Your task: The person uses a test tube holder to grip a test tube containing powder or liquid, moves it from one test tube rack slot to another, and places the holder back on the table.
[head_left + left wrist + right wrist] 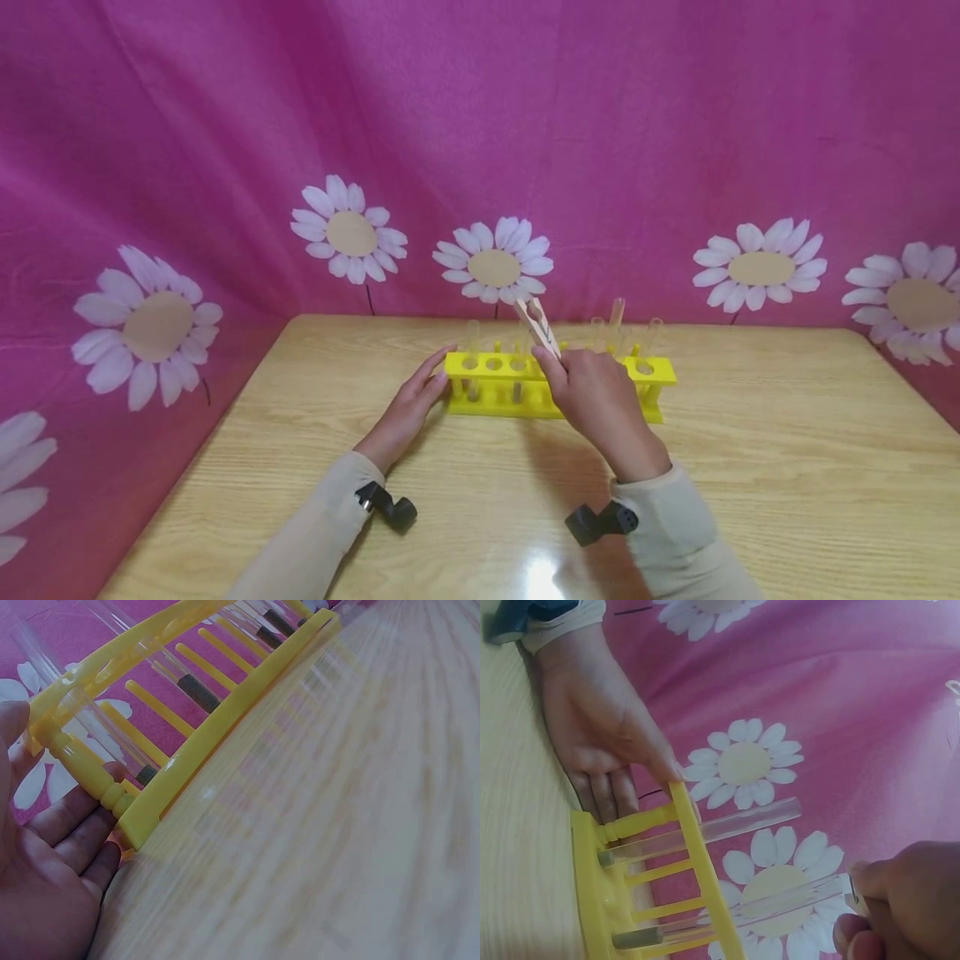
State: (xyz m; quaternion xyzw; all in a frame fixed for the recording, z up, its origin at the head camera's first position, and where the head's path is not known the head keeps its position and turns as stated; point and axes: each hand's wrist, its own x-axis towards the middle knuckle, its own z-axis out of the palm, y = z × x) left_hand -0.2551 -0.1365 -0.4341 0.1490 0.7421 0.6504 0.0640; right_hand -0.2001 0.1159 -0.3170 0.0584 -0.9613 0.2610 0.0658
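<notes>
Several clear tubes (473, 336), some dark-bottomed, stand in a yellow rack (536, 408) on the desk (765, 425). The left hand (405, 412), nearly straight, touches the rack's end; the right hand (603, 400) pinches a peg (548, 340), apparently at one tube.

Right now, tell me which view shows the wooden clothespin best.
The head view: there the wooden clothespin juts from the right hand, its tips and spring in plain sight. The right wrist view shows only a small piece, mostly hidden by that hand; the left wrist view shows none of it.

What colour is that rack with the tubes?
The rack is yellow, clearest in the head view.
</notes>
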